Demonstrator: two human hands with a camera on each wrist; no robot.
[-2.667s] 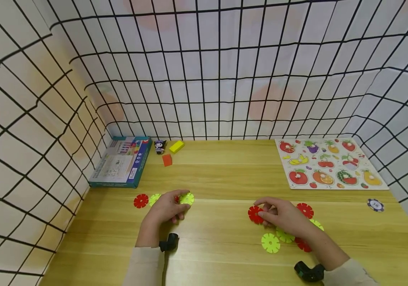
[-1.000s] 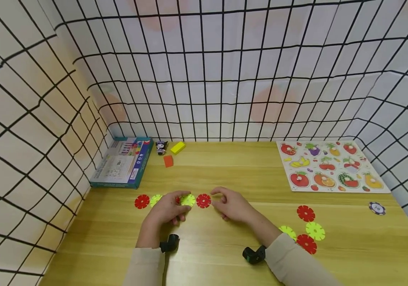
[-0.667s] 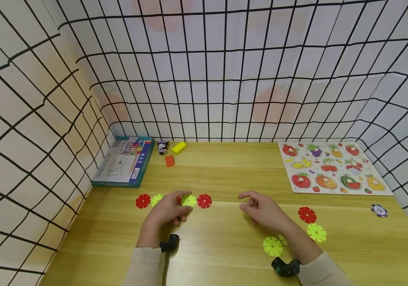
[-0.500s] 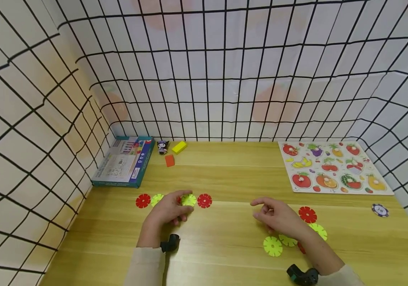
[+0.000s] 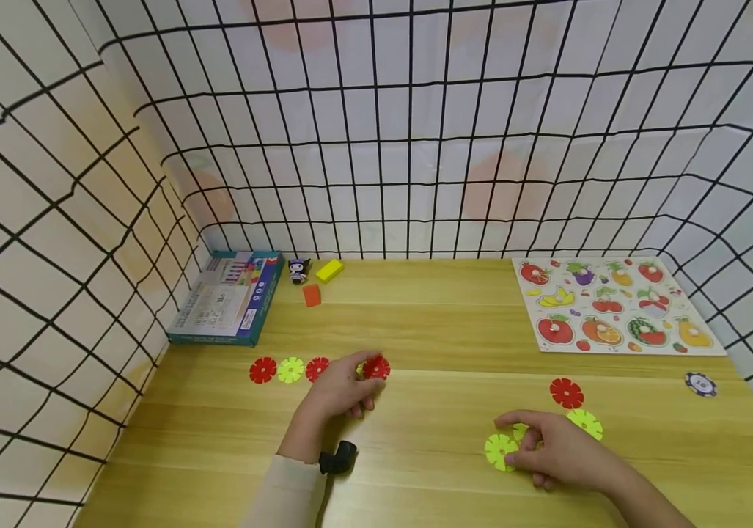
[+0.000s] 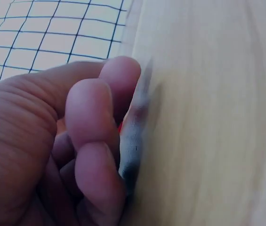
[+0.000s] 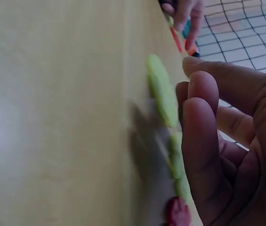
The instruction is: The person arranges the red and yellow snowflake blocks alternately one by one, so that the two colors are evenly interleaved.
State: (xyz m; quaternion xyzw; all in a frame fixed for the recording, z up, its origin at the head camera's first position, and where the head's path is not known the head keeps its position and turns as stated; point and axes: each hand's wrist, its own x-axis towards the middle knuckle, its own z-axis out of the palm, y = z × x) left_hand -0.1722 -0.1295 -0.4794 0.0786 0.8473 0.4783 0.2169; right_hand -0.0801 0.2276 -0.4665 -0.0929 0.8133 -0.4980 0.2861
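My left hand (image 5: 342,387) reaches over the right end of a row of notched plastic discs. Its index finger and thumb stand loosely around a red disc (image 5: 377,368). The hand mostly covers a yellow disc; a red (image 5: 317,369), a yellow (image 5: 290,370) and another red disc (image 5: 262,370) lie to its left. At the right, my right hand (image 5: 564,449) hovers with loosely bent fingers, thumb tip by the edge of a yellow-green disc (image 5: 498,452). In the right wrist view, that yellow-green disc (image 7: 161,92) lies on the table, apart from the fingers.
Near the right hand lie a red disc (image 5: 567,394) and a yellow-green disc (image 5: 585,424). A fruit puzzle board (image 5: 614,304) and a poker chip (image 5: 701,384) are at right. Back left are a flat box (image 5: 224,301), a figurine (image 5: 298,270), a yellow block (image 5: 330,270) and a red block (image 5: 311,295).
My right hand set a red disc at the row's right end, let go, and moved back right to the yellow-green discs. My left hand shifted right from the yellow disc to that red one.
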